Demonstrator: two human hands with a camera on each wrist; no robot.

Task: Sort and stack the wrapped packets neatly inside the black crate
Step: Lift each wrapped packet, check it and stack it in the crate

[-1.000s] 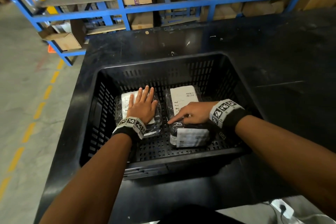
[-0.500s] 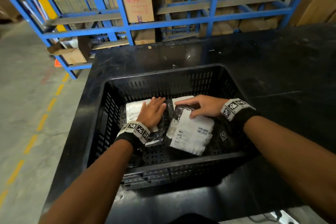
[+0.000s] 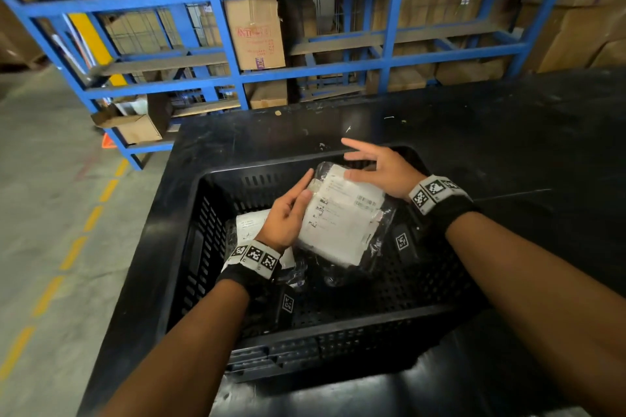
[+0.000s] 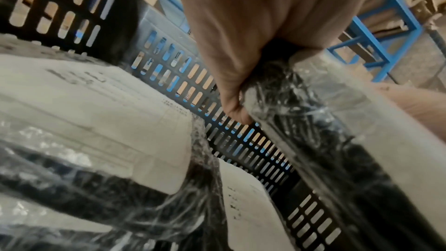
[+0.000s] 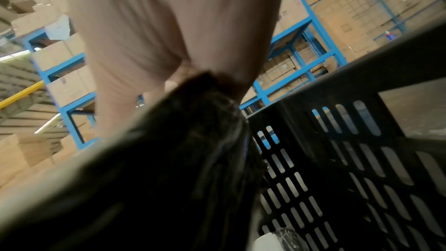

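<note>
A black slotted crate [image 3: 338, 342] stands on a black table [image 3: 508, 132]. Above its middle, both hands hold one wrapped packet [image 3: 338, 220] with a white label under clear film, tilted with its far end up. My left hand [image 3: 305, 186] grips its left edge, the fingers curled under it in the left wrist view [image 4: 231, 102]. My right hand [image 3: 349, 162] pinches the far right corner, thumb on the label, two fingers sticking out straight. A second wrapped packet [image 3: 250, 223] lies flat on the crate floor under my left wrist, large in the left wrist view [image 4: 96, 112].
Blue steel racking [image 3: 237, 74] with cardboard boxes [image 3: 254, 34] stands behind the table. Concrete floor with a dashed yellow line [image 3: 74, 250] runs along the left. The crate's slotted walls [image 5: 337, 159] rise around the hands. Table surface stretches to the right of the crate.
The right-hand packet has come up off the crate floor and tilted. My left hand left the other packet and took the lifted one's left edge. The head view has tipped upward.
</note>
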